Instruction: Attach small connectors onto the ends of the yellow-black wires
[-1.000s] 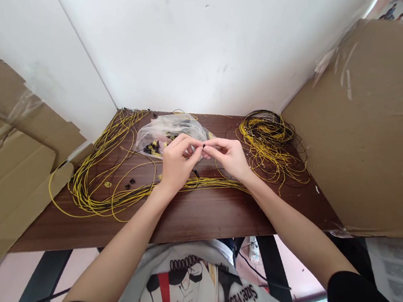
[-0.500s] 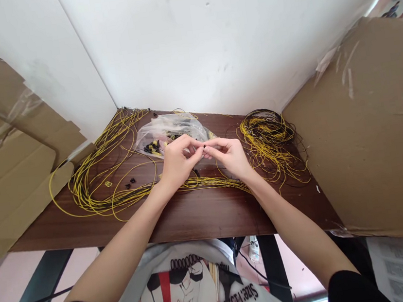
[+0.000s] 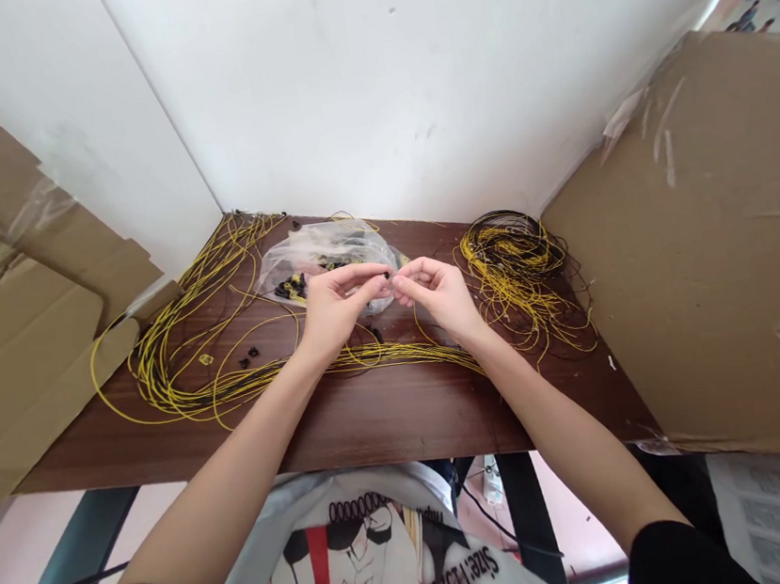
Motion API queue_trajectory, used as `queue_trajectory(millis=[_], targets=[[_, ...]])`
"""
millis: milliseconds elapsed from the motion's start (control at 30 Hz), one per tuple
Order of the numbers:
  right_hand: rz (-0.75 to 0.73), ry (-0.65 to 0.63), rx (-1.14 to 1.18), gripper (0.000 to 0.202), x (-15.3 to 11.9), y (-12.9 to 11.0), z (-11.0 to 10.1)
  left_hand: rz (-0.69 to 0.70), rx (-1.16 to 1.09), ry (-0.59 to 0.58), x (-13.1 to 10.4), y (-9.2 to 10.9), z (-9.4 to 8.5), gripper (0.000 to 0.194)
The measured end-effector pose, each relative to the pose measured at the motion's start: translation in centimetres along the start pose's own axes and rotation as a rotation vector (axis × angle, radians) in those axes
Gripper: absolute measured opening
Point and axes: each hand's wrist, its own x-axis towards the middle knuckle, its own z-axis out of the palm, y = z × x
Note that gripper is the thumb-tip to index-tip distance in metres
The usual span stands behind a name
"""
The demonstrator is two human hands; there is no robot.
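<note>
Head camera looks down at two bare hands near each other over a table. The left hand [image 3: 335, 306] has its thumb and pointing finger closed on a tiny black piece [image 3: 386, 275], held up off the table. The right hand [image 3: 437, 294] has its fingertips bent together just beside that piece; I cannot tell what, if anything, is between them.

Just behind the left hand sits a clear, crinkly plastic bag [image 3: 316, 241] with black and yellow bits inside. On the near side of the hands, a long bunch of thin yellow and black wires [image 3: 194, 401] runs across the table, under the left arm, and bends up to the back left corner. Two small black bits [image 3: 248, 357] and a little yellow bit [image 3: 206, 359] lie inside that bend. To the right of the right hand is a round, messy coil of yellow and black wire [image 3: 513, 253].

Everything rests on a shiny dark brown table [image 3: 392, 424]. Big brown cardboard sheets stand on the left [image 3: 16, 319] and right [image 3: 699, 263], and a smooth white wall [image 3: 351, 88] is at the back.
</note>
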Motion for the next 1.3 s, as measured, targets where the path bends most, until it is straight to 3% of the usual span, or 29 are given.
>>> queue_trajectory(millis=[100,200,300,400,467,600,700,933,1133,1300], targets=[[-0.027,-0.02,-0.084,0.023,0.0,0.1,-0.1,-0.057,-0.14,0.073,0.2,0.2,-0.2,0.024],[-0.137,-0.058,-0.351,0.015,-0.3,0.1,0.0,-0.078,-0.209,0.166,0.6,0.4,-0.7,0.026],[-0.312,-0.201,-0.63,0.013,-0.8,0.5,0.3,-0.075,-0.199,0.268,1.0,0.5,-1.4,0.027],[-0.408,-0.309,-0.769,0.015,-1.0,1.2,0.8,-0.04,-0.171,0.363,1.3,0.6,-1.8,0.027],[-0.43,-0.309,-0.807,0.015,-1.0,1.5,1.0,-0.01,-0.163,0.413,1.5,0.5,-2.0,0.025],[-0.474,-0.185,-0.8,0.019,-0.6,1.6,0.9,0.009,-0.174,0.47,1.7,0.3,-2.1,0.022],[-0.531,-0.151,-0.801,0.029,0.0,1.8,0.9,-0.004,-0.167,0.463,1.7,0.2,-2.1,0.023],[-0.584,-0.365,-1.044,0.058,1.2,3.3,2.2,-0.02,-0.103,0.382,1.5,-0.4,-1.8,0.024],[-0.515,-0.306,-1.107,0.032,1.4,2.8,2.2,-0.03,-0.007,0.313,1.4,-0.8,-1.6,0.025],[-0.434,-0.169,-1.053,0.029,1.5,2.9,2.1,-0.046,0.012,0.275,1.2,-1.0,-1.3,0.026]])
